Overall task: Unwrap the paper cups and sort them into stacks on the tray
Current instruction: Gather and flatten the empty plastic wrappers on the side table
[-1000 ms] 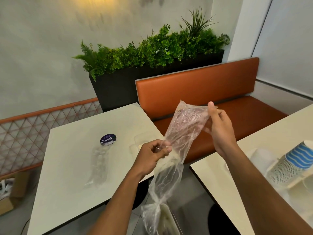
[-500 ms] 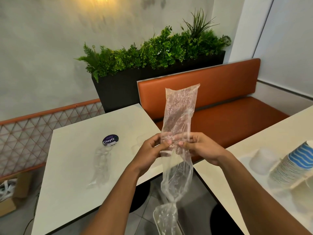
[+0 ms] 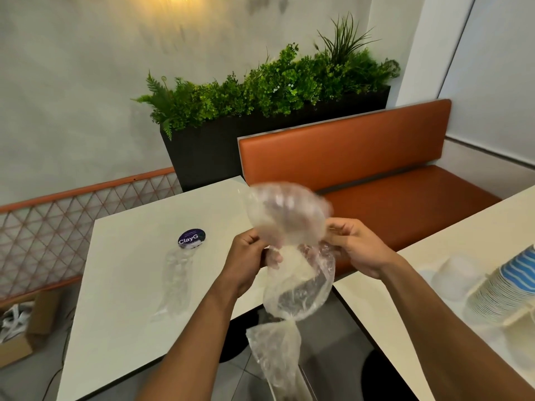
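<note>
An empty clear plastic wrapper (image 3: 292, 273) hangs between two tables, its top end folded over and blurred. My left hand (image 3: 249, 256) grips its left side and my right hand (image 3: 356, 247) grips its right side at mid height. The wrapper's twisted tail dangles below towards the floor. At the right edge, a leaning stack of blue-striped paper cups (image 3: 503, 287) lies on the near table, with a white upturned cup (image 3: 454, 273) beside it. I cannot make out the tray.
Another clear wrapper (image 3: 176, 282) with a round purple "ClayG" sticker (image 3: 191, 238) lies on the white left table (image 3: 121, 299). An orange bench (image 3: 376, 175) and a black planter (image 3: 231, 146) stand behind. A cardboard box (image 3: 20, 328) sits on the floor at left.
The wrapper's upright top end has been folded down over my hands, bunching the plastic. Both hands stay at its middle, drawn slightly apart.
</note>
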